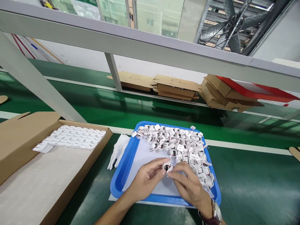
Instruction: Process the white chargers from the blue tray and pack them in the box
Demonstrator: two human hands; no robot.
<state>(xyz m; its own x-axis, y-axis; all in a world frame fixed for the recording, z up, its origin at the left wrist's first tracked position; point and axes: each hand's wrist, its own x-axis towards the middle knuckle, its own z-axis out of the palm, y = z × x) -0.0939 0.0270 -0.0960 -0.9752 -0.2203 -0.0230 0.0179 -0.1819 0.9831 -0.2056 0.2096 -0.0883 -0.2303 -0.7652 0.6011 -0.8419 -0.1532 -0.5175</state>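
With the left hand [148, 177], partly curled, gripped a small rounded white plastic housing [167, 167] between thumb and fingertips. With the right hand [188, 181], bent at the fingers and nearly closed, pinched the lower right edge of the same housing; could not tell a separate part from the housing edge at this point. Turned the open side of the housing toward the camera, exposing a dark component and a trace of red inside. Wore a silver-coloured round wristwatch [217, 212] on the right wrist.

Held the housing above a rectangular blue plastic tray [123, 172], over a flat white liner [138, 164]. Had many similar open white housings [173, 140] crowded along the far and right sides of the tray.

Left of the tray, had a white fabric glove [119, 148] just beside the rim, then an open brown cardboard box [82, 172] with flat white pieces [75, 137] in rows at the far end. Beneath all these, had a glossy green surface [253, 175]. Farther out, saw a pale metal rail [150, 40] and flattened brown cartons [174, 82].
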